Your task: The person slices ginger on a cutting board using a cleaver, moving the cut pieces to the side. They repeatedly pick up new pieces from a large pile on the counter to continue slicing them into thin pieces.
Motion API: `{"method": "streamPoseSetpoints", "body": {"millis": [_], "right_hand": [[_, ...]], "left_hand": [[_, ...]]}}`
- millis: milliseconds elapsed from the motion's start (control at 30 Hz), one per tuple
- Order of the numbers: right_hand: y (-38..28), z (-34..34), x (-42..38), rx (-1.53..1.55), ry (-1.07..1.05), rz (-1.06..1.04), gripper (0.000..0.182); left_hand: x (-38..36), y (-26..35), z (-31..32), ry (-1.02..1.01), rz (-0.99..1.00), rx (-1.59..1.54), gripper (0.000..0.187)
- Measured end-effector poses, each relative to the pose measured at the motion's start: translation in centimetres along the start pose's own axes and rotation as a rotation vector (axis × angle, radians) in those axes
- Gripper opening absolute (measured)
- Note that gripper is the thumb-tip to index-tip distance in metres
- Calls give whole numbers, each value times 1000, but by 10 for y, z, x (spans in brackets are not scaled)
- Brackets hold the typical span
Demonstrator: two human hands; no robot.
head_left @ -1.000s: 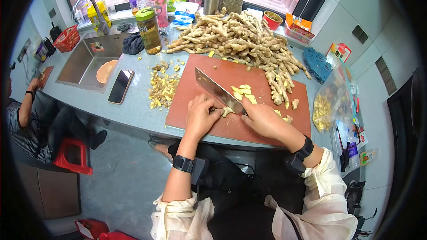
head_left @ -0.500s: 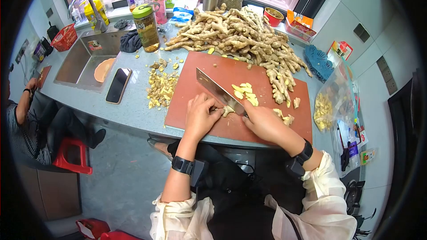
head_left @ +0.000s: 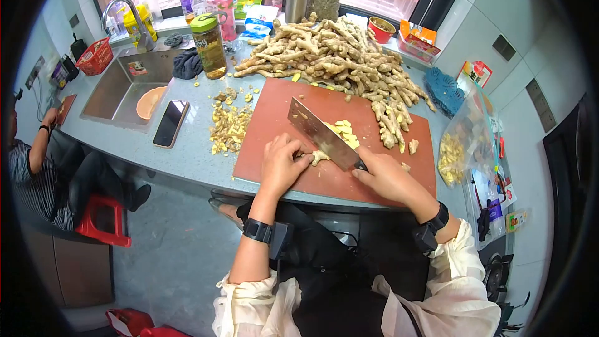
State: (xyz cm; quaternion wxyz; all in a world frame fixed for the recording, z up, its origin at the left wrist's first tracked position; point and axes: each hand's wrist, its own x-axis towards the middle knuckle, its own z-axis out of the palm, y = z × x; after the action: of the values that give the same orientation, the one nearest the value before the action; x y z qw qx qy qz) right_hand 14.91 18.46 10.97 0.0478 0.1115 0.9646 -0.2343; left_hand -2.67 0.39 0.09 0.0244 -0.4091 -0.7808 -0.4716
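Observation:
My left hand (head_left: pixel 284 161) is closed on a piece of ginger (head_left: pixel 319 157), pressing it to the reddish-brown cutting board (head_left: pixel 262 125). In my right hand (head_left: pixel 382 173) is the handle of a broad cleaver (head_left: pixel 324 134). Its blade slants up to the left, just beyond the ginger piece, with small bits stuck near the tip. Behind the blade lie yellow cut ginger pieces (head_left: pixel 344 132), partly hidden by it. A large heap of unpeeled ginger (head_left: pixel 337 50) covers the back of the counter and spills onto the board's far right corner.
Ginger trimmings (head_left: pixel 228 128) lie left of the board, near a phone (head_left: pixel 170 123) and the sink (head_left: pixel 112 97). A lidded bottle (head_left: pixel 210 50) stands behind. At right is a plastic bag of ginger pieces (head_left: pixel 450 159). Another person (head_left: pixel 40 168) sits at far left.
The cleaver and my right hand have moved slightly right, away from the ginger piece, and the blade now covers more of the cut pieces. My left hand stays on the ginger.

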Motion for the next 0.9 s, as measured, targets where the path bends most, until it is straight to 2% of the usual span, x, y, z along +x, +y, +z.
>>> {"method": "streamPoseSetpoints", "body": {"millis": [567, 900], "right_hand": [[-20, -4, 1, -138, -31, 5, 29], [-39, 8, 31, -165, -52, 31, 29]], "left_hand": [[0, 1, -2, -21, -13, 2, 15], [0, 2, -2, -2, 9, -3, 14]]}}
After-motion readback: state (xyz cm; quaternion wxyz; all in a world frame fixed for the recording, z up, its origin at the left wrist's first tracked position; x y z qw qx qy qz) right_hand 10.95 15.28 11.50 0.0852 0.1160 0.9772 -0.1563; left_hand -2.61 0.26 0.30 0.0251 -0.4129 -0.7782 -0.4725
